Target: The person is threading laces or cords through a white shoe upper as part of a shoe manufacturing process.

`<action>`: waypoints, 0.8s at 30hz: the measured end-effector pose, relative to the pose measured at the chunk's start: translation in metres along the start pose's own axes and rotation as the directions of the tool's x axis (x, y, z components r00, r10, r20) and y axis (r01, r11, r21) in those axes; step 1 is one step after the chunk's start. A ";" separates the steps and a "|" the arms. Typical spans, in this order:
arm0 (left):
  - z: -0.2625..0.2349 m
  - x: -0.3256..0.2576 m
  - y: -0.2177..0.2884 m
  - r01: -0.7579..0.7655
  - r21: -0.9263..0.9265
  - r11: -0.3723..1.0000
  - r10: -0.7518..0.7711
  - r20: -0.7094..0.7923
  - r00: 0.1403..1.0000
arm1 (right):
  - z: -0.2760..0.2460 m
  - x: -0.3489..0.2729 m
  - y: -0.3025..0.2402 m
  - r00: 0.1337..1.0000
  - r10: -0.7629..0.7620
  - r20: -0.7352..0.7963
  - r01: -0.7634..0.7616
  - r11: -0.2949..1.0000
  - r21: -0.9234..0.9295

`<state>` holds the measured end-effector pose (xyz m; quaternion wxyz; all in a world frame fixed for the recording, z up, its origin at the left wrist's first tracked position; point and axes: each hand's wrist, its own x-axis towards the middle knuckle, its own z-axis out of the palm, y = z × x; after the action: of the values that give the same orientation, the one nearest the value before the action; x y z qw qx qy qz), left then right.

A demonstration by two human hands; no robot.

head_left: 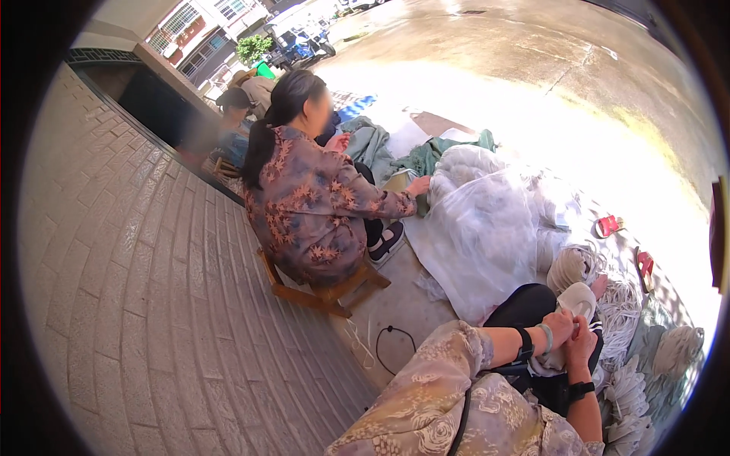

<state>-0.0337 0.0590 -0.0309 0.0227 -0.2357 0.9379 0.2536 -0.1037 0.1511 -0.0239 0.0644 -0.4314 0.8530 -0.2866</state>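
My left hand (561,327) and my right hand (582,343) meet close together over my lap at the lower right. The fingers of both are pinched closed, and what lies between them is too small to make out. Right beyond the fingertips is an off-white rounded piece (578,299), whose kind I cannot tell. Pale material (549,363) also shows below my left hand, between the wrists. Coils of white cord (576,264) lie just past my knees.
A person in a flowered shirt (304,205) sits on a wooden chair (304,302) at the left, one hand at a large heap under clear plastic sheeting (487,220). Red sandals (608,226) and loose white cord (622,311) lie at the right. A brick wall (152,304) runs along the left.
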 end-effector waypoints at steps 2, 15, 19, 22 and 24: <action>0.006 -0.002 -0.003 -0.065 0.041 0.997 0.067 -0.050 0.996 | -0.001 -0.004 -0.008 0.998 0.015 -0.067 -0.013 1.000 0.026; -0.024 -0.007 -0.008 -0.252 -0.041 0.967 0.253 0.035 0.967 | 0.029 -0.013 0.005 0.972 -0.027 -0.233 0.015 0.998 -0.056; -0.022 -0.003 -0.016 -0.237 -0.028 0.971 0.239 0.111 0.965 | 0.033 -0.016 0.005 0.973 -0.059 -0.223 0.031 0.991 -0.127; -0.028 -0.003 -0.012 -0.233 -0.020 0.972 0.234 0.107 0.966 | 0.033 -0.020 0.008 0.972 -0.038 -0.230 0.015 0.995 -0.102; -0.037 -0.004 -0.012 -0.277 -0.029 0.960 0.277 0.187 0.942 | 0.029 -0.018 0.006 0.969 -0.031 -0.246 0.017 0.998 -0.061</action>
<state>-0.0225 0.0337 -0.0035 0.0758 -0.0764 0.9549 0.2766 -0.0869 0.1551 -0.0538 -0.0582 -0.4045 0.8571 -0.3136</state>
